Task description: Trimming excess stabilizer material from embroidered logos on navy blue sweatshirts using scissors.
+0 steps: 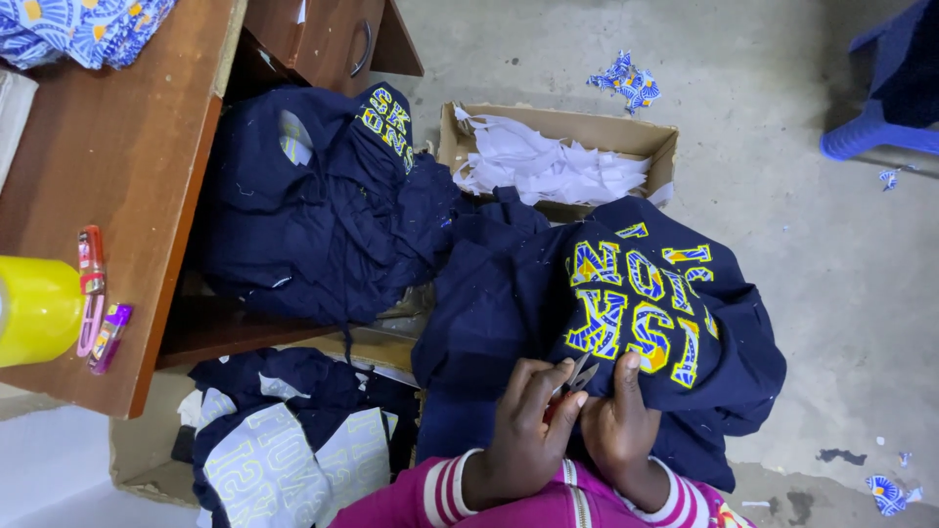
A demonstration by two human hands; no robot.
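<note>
A navy garment (509, 313) with yellow and blue patterned appliqué letters (641, 298) lies over my lap. My left hand (523, 430) is closed around small metal scissors (580, 374), whose blades point at the lower edge of the lettering. My right hand (618, 420) pinches the navy fabric just beside the blades, thumb on top. Both wrists show pink sleeves with white stripes.
A pile of navy garments (313, 205) rests against a brown wooden desk (127, 147). A cardboard box of white paper scraps (558, 161) stands behind. A yellow tape roll (34, 308) and two lighters sit on the desk. More garments with white backing (284, 450) lie lower left. A blue plastic chair (880, 88) stands upper right.
</note>
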